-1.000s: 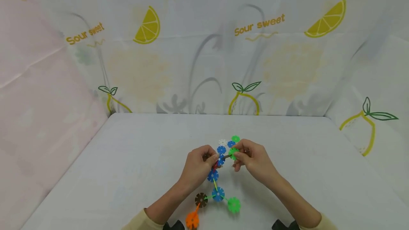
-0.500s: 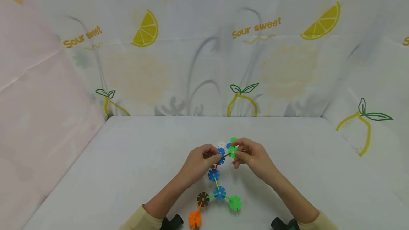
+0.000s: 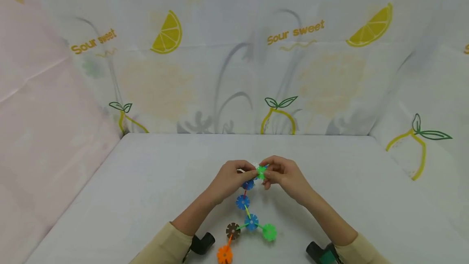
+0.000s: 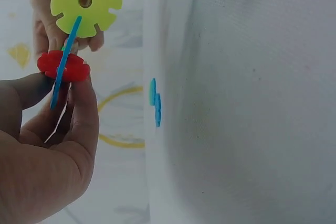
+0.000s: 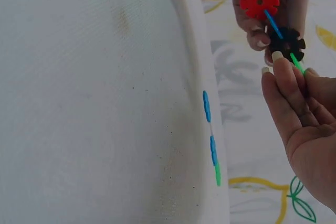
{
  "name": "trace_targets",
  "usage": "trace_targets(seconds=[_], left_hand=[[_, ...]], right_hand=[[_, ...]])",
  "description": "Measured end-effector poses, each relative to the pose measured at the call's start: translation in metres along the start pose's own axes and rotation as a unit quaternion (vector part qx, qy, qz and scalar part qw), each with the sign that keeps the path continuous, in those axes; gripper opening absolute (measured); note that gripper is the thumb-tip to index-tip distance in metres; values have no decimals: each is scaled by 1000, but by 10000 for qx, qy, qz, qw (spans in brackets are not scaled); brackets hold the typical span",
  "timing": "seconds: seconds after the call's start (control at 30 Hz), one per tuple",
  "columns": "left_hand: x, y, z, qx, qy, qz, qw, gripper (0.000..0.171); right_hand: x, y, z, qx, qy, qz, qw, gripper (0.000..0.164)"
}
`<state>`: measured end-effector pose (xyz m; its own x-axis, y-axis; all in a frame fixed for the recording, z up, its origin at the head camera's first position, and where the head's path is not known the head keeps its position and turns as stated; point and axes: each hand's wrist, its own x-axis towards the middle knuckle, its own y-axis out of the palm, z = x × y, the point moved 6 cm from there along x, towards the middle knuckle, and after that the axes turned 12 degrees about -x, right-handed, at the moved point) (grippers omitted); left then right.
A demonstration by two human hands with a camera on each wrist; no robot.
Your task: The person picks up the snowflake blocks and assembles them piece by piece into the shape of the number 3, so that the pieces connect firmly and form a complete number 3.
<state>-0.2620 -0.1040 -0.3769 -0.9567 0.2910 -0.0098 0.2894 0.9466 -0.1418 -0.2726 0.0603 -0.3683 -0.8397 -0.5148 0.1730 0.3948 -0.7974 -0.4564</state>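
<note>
A chain of notched interlocking discs runs between my hands and down toward me. My left hand (image 3: 232, 178) pinches the chain's upper end, near a blue disc (image 3: 248, 184); in the left wrist view its thumb and fingers are at a red disc (image 4: 76, 66) crossed by a blue one. My right hand (image 3: 287, 176) pinches a green disc (image 3: 261, 172). In the right wrist view this green disc meets a dark brown disc (image 5: 287, 45) by my left fingertips. Farther down hang a blue disc (image 3: 251, 222), a brown disc (image 3: 233, 231), an orange disc (image 3: 224, 255) and another green disc (image 3: 269, 232).
Loose blue discs (image 5: 206, 106) and a green disc (image 5: 218, 174) lie on the white table (image 3: 165, 182) beyond my hands, mostly hidden in the head view. A printed cloth (image 3: 220, 72) hangs behind the table. Black wrist devices (image 3: 203, 243) show below both forearms.
My hands have come closer together. The green disc in my right hand has moved left, up against my left fingertips, and now covers more of the loose discs behind.
</note>
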Motion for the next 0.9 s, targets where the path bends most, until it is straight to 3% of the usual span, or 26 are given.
trace_targets(seconds=[0.23, 0.5, 0.63, 0.8, 0.9], left_hand=[[7, -2, -4, 141, 70, -49, 9999, 19], [11, -8, -2, 123, -99, -121, 9998, 18], [10, -11, -1, 242, -204, -106, 9994, 18], [9, -14, -1, 283, -274, 7, 9992, 20], [8, -14, -3, 220, -258, 109, 9994, 21]], right_hand=[[8, -8, -6, -59, 136, -99, 9998, 22], [19, -25, -27, -222, 459, -462, 9976, 22], [24, -27, -41, -1015, 692, -414, 9916, 22], [32, -23, -49, -2359, 739, -186, 9688, 20], [36, -21, -49, -2688, 624, -103, 9611, 21]])
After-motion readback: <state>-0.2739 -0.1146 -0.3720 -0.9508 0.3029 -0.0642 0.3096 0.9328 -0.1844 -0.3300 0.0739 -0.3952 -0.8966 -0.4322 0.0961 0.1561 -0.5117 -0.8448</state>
